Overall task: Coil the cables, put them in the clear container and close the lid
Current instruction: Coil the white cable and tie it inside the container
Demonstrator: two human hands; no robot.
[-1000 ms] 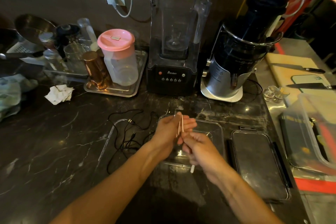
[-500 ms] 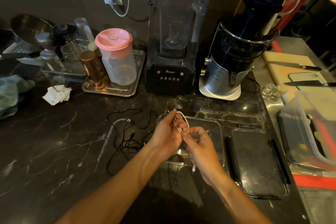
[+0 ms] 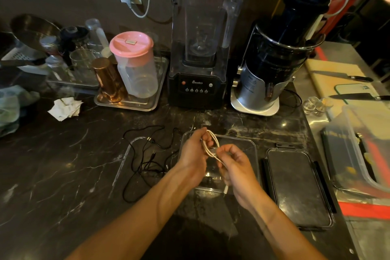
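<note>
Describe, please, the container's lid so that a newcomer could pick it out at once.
Start at the silver and black juicer at the back of the dark marble counter and come straight toward the near edge. The lid lies flat there, just right of the clear container. Unlike that open tub, it is a flat panel with dark latches along its sides.

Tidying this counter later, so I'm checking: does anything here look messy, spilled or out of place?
Yes. A black cable sprawls in a loose tangle on the dark countertop, left of the clear container. A crumpled white paper lies near the metal tray. No spill shows.
</note>
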